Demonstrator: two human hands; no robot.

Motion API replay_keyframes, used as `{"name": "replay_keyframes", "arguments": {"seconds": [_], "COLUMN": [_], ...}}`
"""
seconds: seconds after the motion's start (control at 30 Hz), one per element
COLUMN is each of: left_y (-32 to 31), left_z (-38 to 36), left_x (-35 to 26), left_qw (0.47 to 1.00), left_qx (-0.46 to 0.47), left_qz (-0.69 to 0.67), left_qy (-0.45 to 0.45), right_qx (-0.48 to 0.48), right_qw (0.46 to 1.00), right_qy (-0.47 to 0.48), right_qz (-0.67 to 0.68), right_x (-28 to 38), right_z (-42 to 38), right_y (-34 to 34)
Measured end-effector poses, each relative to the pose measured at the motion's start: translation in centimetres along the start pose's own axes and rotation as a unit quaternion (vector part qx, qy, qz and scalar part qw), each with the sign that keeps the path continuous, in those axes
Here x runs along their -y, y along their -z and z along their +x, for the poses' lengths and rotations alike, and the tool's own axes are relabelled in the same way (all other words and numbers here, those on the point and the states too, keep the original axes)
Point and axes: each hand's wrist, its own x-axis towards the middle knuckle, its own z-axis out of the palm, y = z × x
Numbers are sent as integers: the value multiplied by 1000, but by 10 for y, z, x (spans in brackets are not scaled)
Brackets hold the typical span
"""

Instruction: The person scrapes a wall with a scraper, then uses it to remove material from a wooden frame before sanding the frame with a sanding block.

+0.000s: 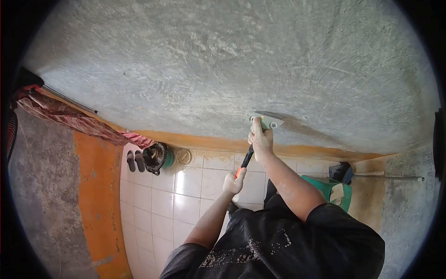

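Note:
A long-handled scraper reaches up from my body to the grey wall. Its pale green head lies right at the wall surface and casts a dark shadow to the right. My right hand is wrapped round the upper part near the head, thumb along it. Lower down, my left hand grips the black and orange handle. Pale dust coats both hands and forearms.
An orange band runs along the wall's base above the tiled floor. Slippers, a green basket and a red curtain are at left. A green plastic chair and a metal pole are at right.

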Motion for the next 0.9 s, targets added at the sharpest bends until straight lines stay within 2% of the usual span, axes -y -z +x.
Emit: {"name": "replay_keyframes", "arguments": {"seconds": [0.2,0.3,0.53,0.63,0.83,0.9], "left_y": [-5,-4,-4,-5,-11,-6], "left_z": [0,-1,1,-6,-5,-7], "left_x": [-2,-6,1,-4,-5,-11], "left_qw": [1000,1000,1000,1000,1000,1000], "left_qx": [-7,-9,8,5,-5,5], "left_qz": [-8,-19,-15,-1,-14,-11], "left_qy": [-9,-4,-7,-4,-14,-14], "right_qx": [-3,26,-18,-6,-27,-3], "right_qw": [1000,999,999,1000,999,1000], "right_qy": [-17,1,-29,-10,-33,-25], "right_qz": [-15,-23,-20,-25,-22,-18], "right_x": [4,7,1,0,7,4], "right_z": [-1,2,2,4,1,1], "right_y": [-3,-7,0,1,-5,1]}}
